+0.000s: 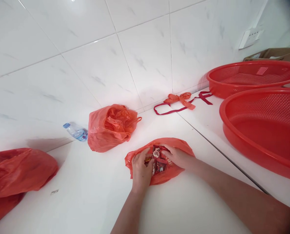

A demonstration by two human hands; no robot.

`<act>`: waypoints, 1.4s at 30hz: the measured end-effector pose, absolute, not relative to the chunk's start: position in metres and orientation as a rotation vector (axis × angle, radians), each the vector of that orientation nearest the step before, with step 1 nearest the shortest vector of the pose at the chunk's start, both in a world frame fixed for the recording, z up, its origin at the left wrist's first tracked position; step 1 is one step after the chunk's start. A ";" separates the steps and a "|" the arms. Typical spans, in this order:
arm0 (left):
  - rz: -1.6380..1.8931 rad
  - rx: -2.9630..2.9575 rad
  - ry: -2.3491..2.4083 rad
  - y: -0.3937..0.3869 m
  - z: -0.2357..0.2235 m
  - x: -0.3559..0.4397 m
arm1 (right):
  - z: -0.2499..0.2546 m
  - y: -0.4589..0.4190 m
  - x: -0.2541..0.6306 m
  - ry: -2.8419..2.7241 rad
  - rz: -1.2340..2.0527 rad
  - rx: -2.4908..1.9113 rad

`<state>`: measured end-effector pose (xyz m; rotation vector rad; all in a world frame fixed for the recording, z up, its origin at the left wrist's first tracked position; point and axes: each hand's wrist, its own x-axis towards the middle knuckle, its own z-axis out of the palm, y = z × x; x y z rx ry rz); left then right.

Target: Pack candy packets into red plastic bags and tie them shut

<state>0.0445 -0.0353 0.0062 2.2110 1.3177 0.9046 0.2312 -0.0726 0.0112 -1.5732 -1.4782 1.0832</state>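
An open red plastic bag lies on the white tabletop in front of me, with several small dark red snack packets inside. My left hand reaches into its left side, thumb and fingers apart around a packet with yellow print. From the right, my right hand dips in too, thumb and fingers at the edge of a dark red packet with a white design. Some of my fingertips are hidden among the packets and the plastic.
Behind stands another red plastic bag beside a tipped water bottle. More red bags lie at left. A dark red strap and a knotted orange-red strip lie near the tiled wall. Two red perforated baskets fill the right side.
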 end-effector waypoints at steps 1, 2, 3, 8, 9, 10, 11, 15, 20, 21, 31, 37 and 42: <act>0.944 2.217 1.329 -0.037 0.006 0.044 | 0.010 -0.072 0.232 -1.480 1.071 -1.570; 0.989 2.217 1.341 -0.038 0.005 0.043 | 0.008 -0.072 0.232 -1.480 1.055 -1.578; 1.034 2.216 1.351 -0.040 0.004 0.041 | 0.007 -0.072 0.233 -1.479 1.039 -1.595; 1.231 2.161 1.374 -0.044 0.002 0.031 | 0.006 -0.072 0.233 -1.466 1.043 -1.705; 1.250 2.132 1.379 -0.045 0.002 0.031 | 0.006 -0.072 0.233 -1.456 1.048 -1.721; 1.261 2.099 1.385 -0.046 0.002 0.031 | 0.007 -0.072 0.232 -1.448 1.055 -1.730; 1.261 2.066 1.387 -0.047 0.002 0.031 | 0.007 -0.072 0.232 -1.442 1.059 -1.731; 1.129 1.995 1.316 -0.049 0.002 0.037 | 0.007 -0.073 0.231 -1.434 1.045 -1.691; 1.089 2.184 1.313 -0.044 0.004 0.034 | 0.004 -0.075 0.233 -1.434 1.042 -1.624; 1.084 2.207 1.332 -0.042 0.003 0.031 | 0.003 -0.075 0.233 -1.434 1.036 -1.637; 0.837 2.254 1.331 -0.033 -0.001 0.021 | 0.013 -0.083 0.218 -2.037 0.659 -1.372; 0.914 1.977 1.449 -0.035 0.000 0.019 | 0.000 -0.080 0.220 -1.941 0.781 -1.590; 0.919 1.909 1.497 -0.036 0.004 0.019 | 0.000 -0.080 0.226 -1.859 0.826 -1.628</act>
